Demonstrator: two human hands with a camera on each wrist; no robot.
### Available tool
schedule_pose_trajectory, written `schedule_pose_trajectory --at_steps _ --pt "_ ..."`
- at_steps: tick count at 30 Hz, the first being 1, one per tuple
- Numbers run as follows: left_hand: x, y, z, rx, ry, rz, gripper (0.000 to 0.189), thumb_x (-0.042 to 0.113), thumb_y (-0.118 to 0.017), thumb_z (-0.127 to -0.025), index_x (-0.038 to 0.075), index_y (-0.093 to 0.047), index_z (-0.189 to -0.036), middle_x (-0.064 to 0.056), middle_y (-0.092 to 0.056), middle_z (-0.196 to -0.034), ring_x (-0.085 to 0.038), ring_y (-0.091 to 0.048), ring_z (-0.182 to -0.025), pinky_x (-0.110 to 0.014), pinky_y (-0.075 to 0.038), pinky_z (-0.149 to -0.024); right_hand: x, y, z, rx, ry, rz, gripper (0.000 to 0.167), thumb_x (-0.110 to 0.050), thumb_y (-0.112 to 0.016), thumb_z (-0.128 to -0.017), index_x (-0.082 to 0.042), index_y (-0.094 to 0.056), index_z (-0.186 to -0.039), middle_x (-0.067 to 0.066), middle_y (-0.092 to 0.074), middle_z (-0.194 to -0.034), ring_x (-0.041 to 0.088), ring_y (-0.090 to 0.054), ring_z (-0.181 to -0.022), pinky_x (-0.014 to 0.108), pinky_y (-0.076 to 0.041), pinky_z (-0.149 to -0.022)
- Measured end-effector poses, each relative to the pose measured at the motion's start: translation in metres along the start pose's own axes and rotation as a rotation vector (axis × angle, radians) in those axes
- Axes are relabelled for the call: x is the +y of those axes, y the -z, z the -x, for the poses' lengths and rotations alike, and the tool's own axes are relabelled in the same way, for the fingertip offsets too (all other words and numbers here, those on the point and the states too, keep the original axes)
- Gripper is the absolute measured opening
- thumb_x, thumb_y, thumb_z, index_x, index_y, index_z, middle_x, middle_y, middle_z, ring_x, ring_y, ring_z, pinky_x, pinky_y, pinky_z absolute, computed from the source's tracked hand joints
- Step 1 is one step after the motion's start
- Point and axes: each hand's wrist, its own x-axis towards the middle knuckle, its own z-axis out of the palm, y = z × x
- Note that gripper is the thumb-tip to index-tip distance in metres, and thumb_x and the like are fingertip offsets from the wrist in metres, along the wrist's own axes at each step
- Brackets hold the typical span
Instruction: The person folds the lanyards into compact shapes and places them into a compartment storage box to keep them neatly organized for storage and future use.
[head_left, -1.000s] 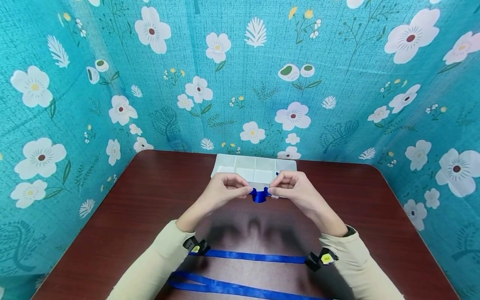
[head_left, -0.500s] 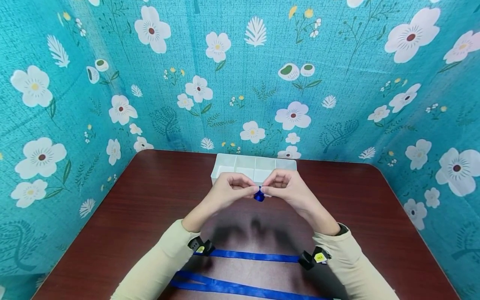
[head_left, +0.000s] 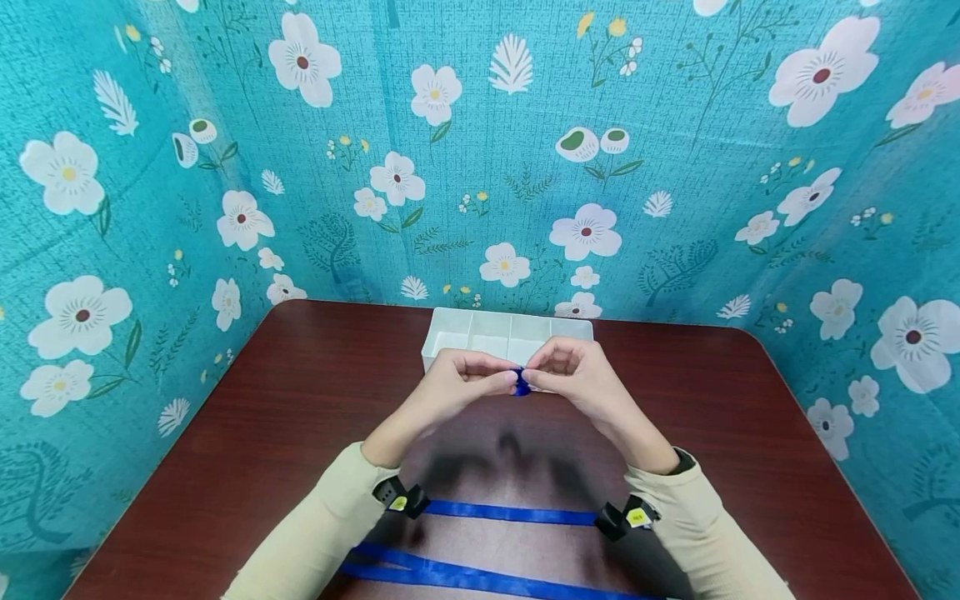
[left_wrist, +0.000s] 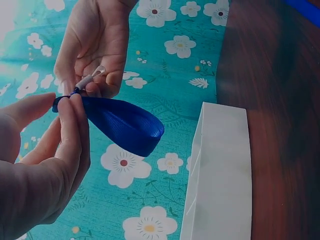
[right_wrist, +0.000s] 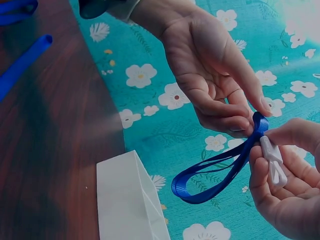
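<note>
Close in front of the white compartment tray, both hands meet over a looped blue ribbon (left_wrist: pixel 131 125). My left hand (head_left: pixel 452 385) pinches the ribbon's gathered part between thumb and fingers, and a flat loop hangs out beyond those fingertips. From the other side my right hand (head_left: pixel 583 377) holds a small white plastic clip (right_wrist: pixel 274 162), its thumb at the end that meets the gathered ribbon. A short blue fold sticks up there in the right wrist view. In the head view the fingers hide most of the ribbon and the whole clip.
Behind the hands, the white tray (head_left: pixel 459 323) with several compartments stands at the table's back edge. Long blue ribbon strips (head_left: pixel 510 512) lie across the near part of the dark red wooden table (head_left: pixel 300 400). A teal flowered cloth (head_left: pixel 480 167) surrounds the table.
The hands have come together from slightly apart. The blue ribbon that curved down between them is now bunched at the fingertips, and the fingers have shifted slightly on it.
</note>
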Motion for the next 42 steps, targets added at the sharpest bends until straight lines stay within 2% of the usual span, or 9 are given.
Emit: schedule_pose_trajectory --at_steps 6,15,20,24,29,34,42 --pt "-0.0013 -0.0011 0.0002 0.035 -0.039 0.017 0.017 0.003 -0.07 -0.093 -0.009 -0.071 -0.104 -0.013 -0.075 -0.09 -0.019 -0.073 -0.084 -0.045 -0.056 -0.087 -0.0012 -0.002 0.001 0.015 0.032 0.062 0.011 0.0 -0.074 -0.089 0.006 -0.067 -0.095 0.016 -0.07 -0.085 0.016 -0.066 -0.073 0.026 -0.055 -0.066" --pt "-0.0008 -0.0037 -0.0001 0.079 -0.062 -0.051 0.014 0.003 -0.074 -0.09 -0.008 -0.073 -0.099 -0.011 -0.074 -0.089 -0.02 -0.073 -0.082 -0.036 -0.058 -0.081 -0.0046 -0.0044 0.0018 0.021 0.074 0.127 0.01 -0.001 -0.074 -0.089 0.002 -0.068 -0.096 0.015 -0.07 -0.087 0.027 -0.065 -0.077 0.026 -0.052 -0.065" --pt "-0.0004 -0.0044 0.0013 0.087 -0.084 -0.106 0.016 0.005 -0.074 -0.09 -0.007 -0.075 -0.1 -0.014 -0.075 -0.091 -0.017 -0.072 -0.083 -0.033 -0.058 -0.079 -0.0051 -0.005 0.0032 0.008 0.095 0.179 0.009 -0.004 -0.074 -0.09 0.0 -0.069 -0.097 0.014 -0.07 -0.088 0.024 -0.064 -0.077 0.024 -0.052 -0.066" --pt "-0.0001 -0.004 0.0036 0.079 -0.091 -0.144 0.018 0.006 -0.073 -0.091 -0.006 -0.075 -0.104 -0.015 -0.075 -0.094 -0.016 -0.072 -0.086 -0.033 -0.058 -0.08 -0.0035 -0.0052 0.0041 0.02 0.106 0.254 0.01 -0.007 -0.076 -0.089 -0.004 -0.07 -0.097 0.008 -0.071 -0.088 0.019 -0.065 -0.076 0.024 -0.053 -0.068" --pt "0.0008 -0.0037 0.0048 0.055 -0.107 -0.186 0.019 0.007 -0.073 -0.092 -0.003 -0.075 -0.108 -0.013 -0.075 -0.1 -0.016 -0.071 -0.091 -0.031 -0.058 -0.081 -0.0011 -0.0057 0.0035 0.06 0.116 0.297 0.01 -0.011 -0.078 -0.087 -0.006 -0.072 -0.093 0.006 -0.072 -0.085 0.023 -0.066 -0.074 0.023 -0.053 -0.065" --pt "0.001 -0.0038 0.0051 0.027 -0.154 -0.261 0.02 0.004 -0.072 -0.091 -0.003 -0.075 -0.109 -0.013 -0.074 -0.105 -0.016 -0.07 -0.098 -0.028 -0.057 -0.082 -0.0004 -0.0066 0.0024 0.087 0.113 0.293 0.012 -0.013 -0.08 -0.086 -0.006 -0.072 -0.09 0.005 -0.072 -0.082 0.023 -0.066 -0.071 0.024 -0.053 -0.063" --pt "-0.0001 -0.0043 0.0048 -0.006 -0.201 -0.311 0.022 -0.002 -0.069 -0.091 -0.005 -0.073 -0.113 -0.016 -0.073 -0.109 -0.022 -0.069 -0.102 -0.029 -0.056 -0.086 -0.0021 -0.0056 0.0023 0.085 0.053 0.219 0.013 -0.007 -0.08 -0.085 0.0 -0.07 -0.09 0.011 -0.072 -0.085 0.019 -0.067 -0.073 0.024 -0.053 -0.063"
